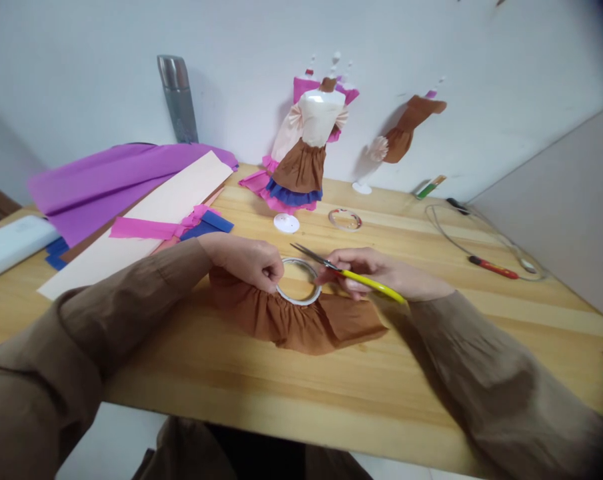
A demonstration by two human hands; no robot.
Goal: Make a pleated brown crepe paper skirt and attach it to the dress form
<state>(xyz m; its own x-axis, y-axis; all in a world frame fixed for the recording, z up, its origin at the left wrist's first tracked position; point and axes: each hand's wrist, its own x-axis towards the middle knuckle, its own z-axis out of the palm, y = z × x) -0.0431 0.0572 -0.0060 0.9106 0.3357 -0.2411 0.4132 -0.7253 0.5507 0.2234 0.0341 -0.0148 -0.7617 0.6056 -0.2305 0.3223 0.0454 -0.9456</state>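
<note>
Between my hands stands a roll of clear tape [299, 303], its ring touching the gathered edge of a brown crepe-paper ruffle [301, 330] on the table. My left hand [249, 259] is closed in a pinch at the ring's left side, over the ruffle's upper edge; what lies between the fingertips is hidden. My right hand [381, 270] grips scissors with yellow handles [374, 283], blades pointing left above the roll. Its fingertips are at the ring's right side; whether they also hold the roll I cannot tell.
Dress forms in paper clothes [323, 117] stand at the back, and another in brown [414, 123] leans right. Purple paper [131, 180], a cream strip [146, 233] and a steel flask [177, 100] are left. A second tape roll [345, 219] and a cable [446, 233] lie farther back.
</note>
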